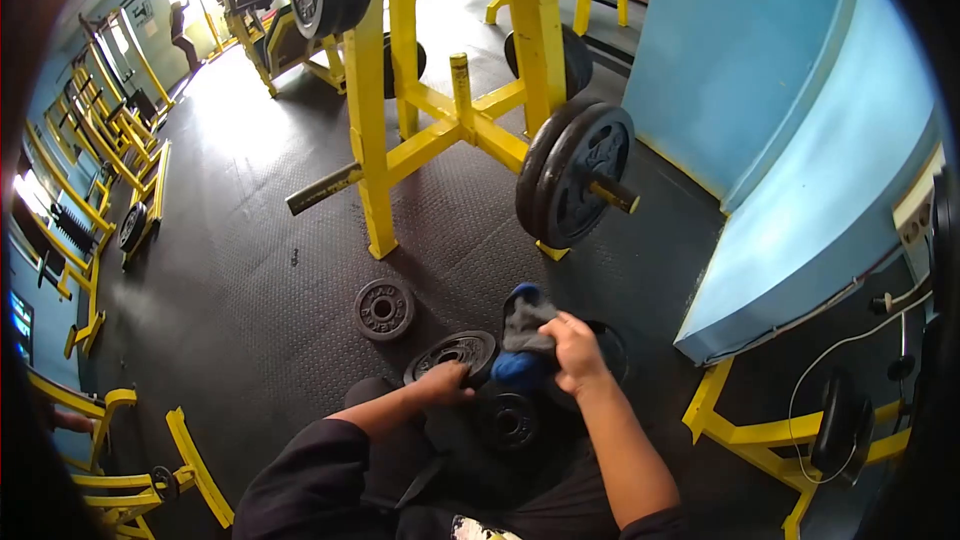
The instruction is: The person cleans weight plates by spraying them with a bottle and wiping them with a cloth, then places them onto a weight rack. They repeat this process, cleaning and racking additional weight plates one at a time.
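My right hand (576, 352) grips a grey cloth (528, 324), bunched up in front of it. Behind and below the cloth shows a blue item (518, 368), partly hidden, whose kind I cannot make out. At the near edge of a tilted black weight plate (462, 346), my left hand (445, 383) has its fingers curled on it. A smaller round plate (384, 309) with raised lettering lies flat on the floor, ahead and to the left. Close to my legs is another small plate (508, 422). A darker plate (612, 348) is partly covered by my right hand.
Ahead stands a yellow plate rack (376, 170) with large black plates (588, 172) on its right peg and more higher up. A blue wall (740, 60) bounds the right, with a cable (800, 380) beside it. Yellow gym machines line the left; a person (183, 35) stands far off.
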{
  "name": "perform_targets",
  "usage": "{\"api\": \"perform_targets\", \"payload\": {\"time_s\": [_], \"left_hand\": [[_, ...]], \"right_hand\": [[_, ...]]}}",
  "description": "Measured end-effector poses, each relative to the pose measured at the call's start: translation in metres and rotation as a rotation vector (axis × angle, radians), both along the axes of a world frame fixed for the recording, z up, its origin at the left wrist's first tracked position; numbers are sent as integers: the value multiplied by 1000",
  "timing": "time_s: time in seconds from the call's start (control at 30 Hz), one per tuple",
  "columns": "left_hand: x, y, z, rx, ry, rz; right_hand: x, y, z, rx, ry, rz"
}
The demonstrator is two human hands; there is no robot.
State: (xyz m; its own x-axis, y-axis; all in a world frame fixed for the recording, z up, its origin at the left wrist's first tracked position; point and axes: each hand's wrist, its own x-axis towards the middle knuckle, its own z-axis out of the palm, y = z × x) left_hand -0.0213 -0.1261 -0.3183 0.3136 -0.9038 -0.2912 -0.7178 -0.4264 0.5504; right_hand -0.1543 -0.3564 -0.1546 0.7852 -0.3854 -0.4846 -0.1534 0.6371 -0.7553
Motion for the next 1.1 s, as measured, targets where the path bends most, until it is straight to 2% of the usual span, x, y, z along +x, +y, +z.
{"api": "perform_targets", "payload": {"time_s": [0.03, 0.07, 0.13, 0.2, 0.27, 0.3, 0.33, 0.4, 0.43, 0.53, 0.6, 0.67, 0.77, 0.8, 0.87, 0.9, 0.97, 1.0, 1.07, 1.1], "left_hand": [[4, 3, -5, -88, 33, 62], [10, 1, 7, -51, 178, 115], [4, 8, -1, -280, 151, 302], [-3, 9, -9, -372, 127, 509], [-4, 7, -11, -396, 102, 642], [-3, 6, -6, -430, 166, 688], [0, 7, -8, -431, 165, 706], [3, 11, -12, -501, 89, 794], [7, 14, -5, -501, 87, 811], [9, 29, -2, -491, 216, 909], [20, 43, -9, -618, 591, 950], [31, 54, -10, -680, 629, 947], [45, 72, -40, -826, 857, 1031], [46, 78, -43, -822, 851, 1049], [48, 82, -46, -885, 1057, 1227], [50, 83, -44, -898, 1045, 1238], [47, 87, -38, -991, 1147, 1283], [46, 89, -37, -1040, 1197, 1301], [46, 94, -40, -995, 1167, 1277], [44, 95, -35, -1003, 1187, 1250]], "right_hand": [[2, -1, 8, 24, -38, -25], [3, -1, 17, 49, -66, -58], [8, 1, 16, 66, -81, -28], [7, 12, 1, 82, -92, 11], [11, 28, -21, -145, -193, 169], [9, 40, -23, -358, -176, 250], [6, 51, -24, -405, -151, 340], [3, 71, -59, -710, -254, 472], [5, 84, -67, -750, -272, 511], [23, 135, -102, -871, -234, 482], [37, 170, -120, -889, -260, 394], [42, 185, -131, -1111, -323, 298], [63, 190, -108, -1148, -401, 81], [70, 190, -104, -1084, -435, 54], [81, 196, -105, -870, -494, 31], [86, 201, -117, -865, -507, 44], [85, 216, -152, -746, -497, 229], [77, 221, -154, -812, -469, 362], [72, 222, -155, -1022, -457, 486], [73, 222, -150, -1024, -468, 502]]}}
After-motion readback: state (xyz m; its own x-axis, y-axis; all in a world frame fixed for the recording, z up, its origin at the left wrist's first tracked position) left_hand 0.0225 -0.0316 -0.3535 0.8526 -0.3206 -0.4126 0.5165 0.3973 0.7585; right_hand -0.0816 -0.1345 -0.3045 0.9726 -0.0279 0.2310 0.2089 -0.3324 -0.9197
